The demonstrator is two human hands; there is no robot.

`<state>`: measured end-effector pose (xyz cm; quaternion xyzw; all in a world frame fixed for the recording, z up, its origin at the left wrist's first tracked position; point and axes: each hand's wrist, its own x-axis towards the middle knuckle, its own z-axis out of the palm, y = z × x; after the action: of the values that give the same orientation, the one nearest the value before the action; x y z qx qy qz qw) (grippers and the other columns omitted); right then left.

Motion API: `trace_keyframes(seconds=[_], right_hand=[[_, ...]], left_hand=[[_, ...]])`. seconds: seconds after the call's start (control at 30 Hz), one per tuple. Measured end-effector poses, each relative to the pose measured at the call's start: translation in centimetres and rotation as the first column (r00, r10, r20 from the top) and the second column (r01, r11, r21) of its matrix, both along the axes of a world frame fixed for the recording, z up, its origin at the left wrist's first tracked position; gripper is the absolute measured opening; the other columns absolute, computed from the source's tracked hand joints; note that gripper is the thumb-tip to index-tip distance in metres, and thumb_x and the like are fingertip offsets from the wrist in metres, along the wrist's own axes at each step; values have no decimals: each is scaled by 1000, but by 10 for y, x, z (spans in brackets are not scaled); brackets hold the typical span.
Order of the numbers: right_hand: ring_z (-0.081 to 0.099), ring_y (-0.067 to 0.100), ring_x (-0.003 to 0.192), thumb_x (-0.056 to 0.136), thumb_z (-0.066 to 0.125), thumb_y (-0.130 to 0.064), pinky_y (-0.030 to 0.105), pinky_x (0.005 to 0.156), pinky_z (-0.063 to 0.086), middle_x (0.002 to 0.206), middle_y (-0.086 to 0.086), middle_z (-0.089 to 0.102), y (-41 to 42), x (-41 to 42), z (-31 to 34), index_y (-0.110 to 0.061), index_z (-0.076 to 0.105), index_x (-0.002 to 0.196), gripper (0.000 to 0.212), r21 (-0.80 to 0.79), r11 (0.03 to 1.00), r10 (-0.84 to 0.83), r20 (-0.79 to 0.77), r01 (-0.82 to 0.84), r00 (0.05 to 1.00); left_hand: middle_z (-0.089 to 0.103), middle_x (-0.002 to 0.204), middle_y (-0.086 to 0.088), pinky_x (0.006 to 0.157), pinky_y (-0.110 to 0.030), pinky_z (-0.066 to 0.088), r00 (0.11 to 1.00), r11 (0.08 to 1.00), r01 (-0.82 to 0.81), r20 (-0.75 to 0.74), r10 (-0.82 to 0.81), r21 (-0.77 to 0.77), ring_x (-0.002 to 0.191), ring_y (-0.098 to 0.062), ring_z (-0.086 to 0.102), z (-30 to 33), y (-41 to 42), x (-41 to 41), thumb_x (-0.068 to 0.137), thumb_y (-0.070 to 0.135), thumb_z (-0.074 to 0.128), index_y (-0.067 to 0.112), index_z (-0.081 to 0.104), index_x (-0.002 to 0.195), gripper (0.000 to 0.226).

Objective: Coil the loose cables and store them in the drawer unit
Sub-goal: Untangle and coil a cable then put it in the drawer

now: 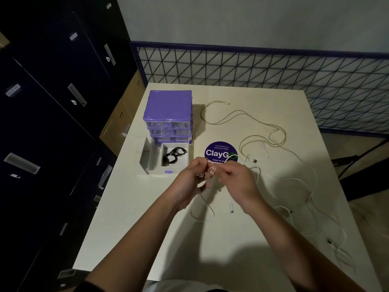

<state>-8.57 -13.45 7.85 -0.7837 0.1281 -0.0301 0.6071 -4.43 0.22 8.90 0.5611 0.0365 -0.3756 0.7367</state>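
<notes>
A white cable (203,209) is pinched between the left hand (190,182) and the right hand (233,179), both closed on it just in front of the purple drawer unit (168,110), its USB plug (201,176) jutting from the left fingers. Loops are best kept small and even, the slack fed in steadily. The open drawer (166,160), pulled out at the unit's base, already holds a black coiled cable (174,156); more loose cables (263,131) lie to the unit's right.

Bare forearms, no sleeves; hands (212,182) ungloved.
</notes>
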Motion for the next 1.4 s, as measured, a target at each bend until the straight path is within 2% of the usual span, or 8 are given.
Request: trace_keyframes(seconds=[0.27, 0.43, 0.67, 0.83, 0.93, 1.07, 1.2, 1.4], right_hand=[[55, 15, 75, 93, 59, -14, 47, 83, 53, 82, 9, 66, -8, 1, -2, -9, 74, 101, 17, 188, 982, 6, -122, 18, 992], [61, 20, 74, 81, 74, -10, 48, 87, 53, 89, 20, 72, -12, 1, 3, -16, 76, 90, 11, 289, 943, -133, -117, 162, 984], [68, 20, 86, 81, 75, -15, 43, 93, 54, 89, 8, 76, -13, 1, 2, -10, 77, 98, 18, 268, 955, -95, -126, 126, 987], [53, 27, 73, 83, 73, -20, 47, 72, 51, 82, 35, 60, -13, 3, 1, -17, 79, 88, 8, 253, 966, 0, -168, 43, 986], [58, 23, 71, 84, 71, -17, 47, 72, 54, 81, 20, 71, -15, 4, 6, -19, 77, 84, 7, 179, 983, -8, -154, 36, 988], [53, -5, 51, 85, 71, -14, 9, 58, 41, 53, -18, 63, -21, 5, 0, -16, 76, 87, 6, 44, 998, -38, -119, 44, 992], [63, -6, 67, 82, 74, -19, 15, 69, 46, 74, -12, 72, -21, 4, -6, -13, 77, 93, 13, -56, 994, -98, -100, 92, 990], [69, 9, 76, 82, 74, -22, 27, 74, 54, 76, -8, 74, -18, 6, -5, -19, 78, 84, 5, -171, 972, -173, -45, 163, 984]], left_hand=[[52, 77, 10, 77, -27, 36, 996, 999, -42, -77, 40, -21, 76, -2, 49, -1, 2, 1, 99, 18, 44, 21, 65, 95, 22], [54, 77, 7, 78, -27, 37, 997, 998, -27, -66, 31, 54, 74, -3, 51, 2, 2, 3, 98, 26, 46, 20, 69, 98, 24], [56, 73, 5, 76, -27, 37, 989, 999, -52, -139, 50, -12, 74, -6, 50, 1, 2, 4, 95, 22, 49, 14, 67, 104, 22], [57, 79, 8, 82, -30, 39, 990, 998, -40, -136, 34, -44, 75, -7, 53, -3, 1, 3, 97, 17, 42, 20, 64, 92, 23], [59, 80, 8, 83, -28, 43, 999, 1000, -7, -51, 6, -11, 82, -6, 54, -3, 0, 5, 98, 17, 42, 20, 64, 93, 22], [66, 90, 8, 81, -16, 46, 963, 938, -14, 258, -80, 346, 89, -4, 58, -5, 2, 11, 97, 21, 53, 18, 68, 97, 15], [72, 89, 5, 79, -15, 47, 894, 851, -123, 429, -128, 511, 83, -1, 64, -9, 7, 19, 87, 24, 69, 20, 72, 89, 5], [66, 71, 6, 67, -11, 50, 987, 948, -66, 158, 17, 310, 60, 0, 58, 1, 4, 20, 90, 12, 66, 7, 72, 101, 13]])
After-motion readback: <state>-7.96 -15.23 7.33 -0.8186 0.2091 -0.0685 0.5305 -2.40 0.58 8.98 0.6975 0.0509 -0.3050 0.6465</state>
